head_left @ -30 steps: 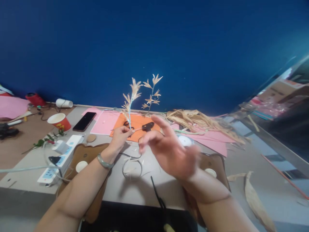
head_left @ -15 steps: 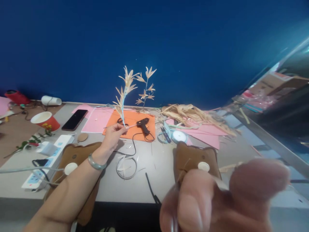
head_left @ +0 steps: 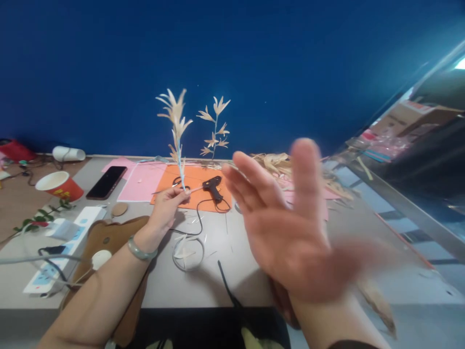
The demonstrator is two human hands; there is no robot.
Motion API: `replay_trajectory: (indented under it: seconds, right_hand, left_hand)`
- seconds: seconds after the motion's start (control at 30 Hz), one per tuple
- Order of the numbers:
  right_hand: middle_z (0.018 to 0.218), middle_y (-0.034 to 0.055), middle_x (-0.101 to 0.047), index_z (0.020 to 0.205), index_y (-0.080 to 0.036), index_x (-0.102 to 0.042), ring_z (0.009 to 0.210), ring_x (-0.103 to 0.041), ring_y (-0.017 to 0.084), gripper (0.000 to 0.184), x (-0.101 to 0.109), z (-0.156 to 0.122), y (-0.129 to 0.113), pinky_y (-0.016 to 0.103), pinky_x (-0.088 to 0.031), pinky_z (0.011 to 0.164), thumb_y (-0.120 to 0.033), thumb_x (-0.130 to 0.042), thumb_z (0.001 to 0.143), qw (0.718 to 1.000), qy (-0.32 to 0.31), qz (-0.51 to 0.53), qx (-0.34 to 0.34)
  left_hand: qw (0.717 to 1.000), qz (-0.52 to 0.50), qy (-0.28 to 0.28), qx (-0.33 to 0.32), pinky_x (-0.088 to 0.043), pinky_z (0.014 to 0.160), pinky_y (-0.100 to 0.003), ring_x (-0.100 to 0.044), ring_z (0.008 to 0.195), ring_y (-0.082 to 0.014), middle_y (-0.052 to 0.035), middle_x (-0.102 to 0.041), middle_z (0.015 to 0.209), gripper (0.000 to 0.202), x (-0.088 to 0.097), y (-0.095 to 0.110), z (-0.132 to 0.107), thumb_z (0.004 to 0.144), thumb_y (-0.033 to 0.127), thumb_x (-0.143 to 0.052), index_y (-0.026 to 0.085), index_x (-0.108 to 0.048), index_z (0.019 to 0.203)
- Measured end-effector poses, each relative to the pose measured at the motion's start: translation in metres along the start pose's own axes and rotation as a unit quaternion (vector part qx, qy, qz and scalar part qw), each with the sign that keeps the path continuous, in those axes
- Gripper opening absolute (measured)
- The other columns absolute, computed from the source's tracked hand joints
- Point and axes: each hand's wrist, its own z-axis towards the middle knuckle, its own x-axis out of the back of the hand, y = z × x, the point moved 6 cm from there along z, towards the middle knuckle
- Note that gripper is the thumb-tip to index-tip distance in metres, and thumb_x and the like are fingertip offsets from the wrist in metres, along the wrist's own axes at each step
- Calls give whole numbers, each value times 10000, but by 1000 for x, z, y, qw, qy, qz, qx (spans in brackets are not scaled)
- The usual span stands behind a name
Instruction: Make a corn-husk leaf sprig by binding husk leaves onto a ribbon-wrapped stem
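My left hand (head_left: 165, 206) pinches the lower end of a blue-wrapped stem with pale dried leaves, a craft sprig (head_left: 176, 127) held upright over the table. A green bangle sits on that wrist. My right hand (head_left: 290, 228) is raised in front of the camera, palm toward me, fingers spread and somewhat blurred, holding nothing. A second sprig (head_left: 215, 127) stands further back by the blue wall. A black glue gun (head_left: 212, 186) lies on an orange sheet (head_left: 196, 191) just beyond my left hand.
Pink paper (head_left: 140, 182), a phone (head_left: 106, 182), a red paper cup (head_left: 58, 185), a power strip (head_left: 54, 252), a brown pad (head_left: 109, 242), a heap of dried husks (head_left: 276, 162), a loop of strip (head_left: 187, 252) and a black cord (head_left: 227, 286) lie on the grey table.
My right hand came close to the camera as a blurred fist, then drew back and spread open. The left hand kept hold of the sprig, which tilted slightly left.
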Motion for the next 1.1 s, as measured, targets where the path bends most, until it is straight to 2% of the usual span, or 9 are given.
replay_trajectory:
  seconds: [0.03, 0.1, 0.17, 0.23, 0.33, 0.43, 0.5, 0.73, 1.1]
  right_hand:
    - [1254, -23, -578, 1378, -483, -316, 1207, -522, 230, 498, 6, 19, 2, 470, -454, 928, -534, -435, 896, 999, 35, -3, 39]
    - [1041, 43, -665, 1114, -313, -620, 1066, -597, 241, 343, 17, 52, 19, 453, -472, 887, -520, -476, 881, 992, 87, -60, 64]
    - [825, 45, -675, 805, -226, -666, 877, -631, 209, 242, 23, 76, 45, 403, -488, 830, -464, -621, 809, 988, 94, -108, 60]
    - [689, 23, -635, 655, -197, -606, 718, -603, 163, 266, 29, 91, 68, 352, -490, 748, -428, -687, 761, 986, 89, -131, 43]
    - [781, 30, -652, 823, -196, -639, 748, -589, 152, 235, 33, 99, 84, 319, -474, 726, -403, -710, 740, 981, 77, -174, 35]
    - [1004, 60, -648, 1094, -219, -591, 880, -573, 171, 437, 34, 99, 77, 311, -461, 742, -384, -733, 715, 969, 94, -217, 71]
    - [1072, 70, -626, 1139, -225, -566, 886, -553, 173, 501, 36, 96, 67, 315, -452, 750, -374, -749, 697, 955, 123, -245, 109]
    - [920, 36, -629, 935, -225, -650, 697, -497, 130, 234, 47, 95, 49, 294, -432, 670, -363, -699, 753, 943, 139, -262, 151]
    - [829, 8, -557, 748, -207, -651, 553, -373, 78, 174, 42, 97, 54, 257, -327, 527, -374, -702, 749, 959, 86, -243, 119]
  left_hand:
    - [1000, -14, 4, 11, -460, 615, -266, -556, 560, -115, -12, -621, 573, 287, 0, -1, 0, 565, 394, -778, 153, -631, 620]
    - [999, -33, 5, 29, -457, 618, -263, -554, 561, -114, -13, -624, 570, 300, 0, -1, 0, 524, 386, -806, 151, -641, 610]
    - [999, -35, -13, 30, -453, 621, -261, -554, 565, -114, -13, -623, 568, 298, -3, 1, 0, 521, 381, -814, 151, -640, 592]
    - [998, -26, -44, 22, -449, 618, -257, -560, 575, -115, -14, -625, 576, 282, -6, 3, -2, 546, 373, -810, 151, -641, 588]
    - [996, -13, -91, 15, -430, 577, -244, -545, 545, -105, -7, -627, 589, 251, -10, 3, -6, 591, 360, -793, 154, -651, 617]
    - [992, 20, -122, 6, -398, 524, -233, -518, 498, -96, -1, -615, 567, 242, -14, 2, -8, 619, 361, -777, 157, -647, 615]
    - [989, 59, -137, -12, -389, 517, -234, -524, 502, -105, -7, -614, 561, 239, -17, 1, -9, 640, 367, -763, 157, -652, 616]
    - [974, 155, -141, -87, -374, 514, -237, -514, 509, -115, -15, -629, 563, 173, -19, -6, -5, 667, 320, -725, 164, -674, 614]
    - [943, 248, -91, -200, -414, 626, -262, -573, 629, -157, -17, -663, 625, 108, -19, 5, -12, 702, 266, -685, 204, -682, 613]
